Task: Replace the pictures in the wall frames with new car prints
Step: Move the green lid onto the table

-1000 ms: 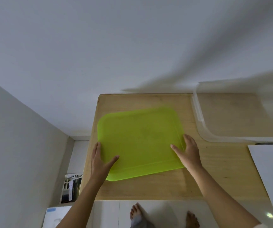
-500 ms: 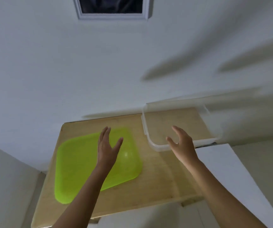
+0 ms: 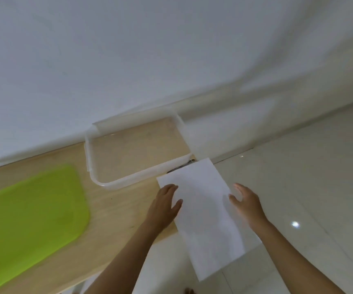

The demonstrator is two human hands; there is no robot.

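A white sheet of paper [image 3: 205, 213] lies blank side up at the right end of the wooden table [image 3: 116, 219], more than half of it hanging past the table's edge. My left hand [image 3: 163, 205] lies at the sheet's left edge with straight fingers and the thumb over the paper. My right hand [image 3: 246, 203] is at the sheet's right edge, fingers straight and spread. Whether either hand touches the paper I cannot tell. No wall frame is in view.
A clear plastic tray [image 3: 116, 183] sits on the table against the white wall, just behind the sheet. A lime green mat [image 3: 29, 215] covers the table's left part. Glossy white floor tiles [image 3: 309, 187] spread to the right.
My view swung right, away from the green mat. Both hands left the mat and moved right, to the two sides of the white sheet. The wall frame seen half a second ago is out of view.
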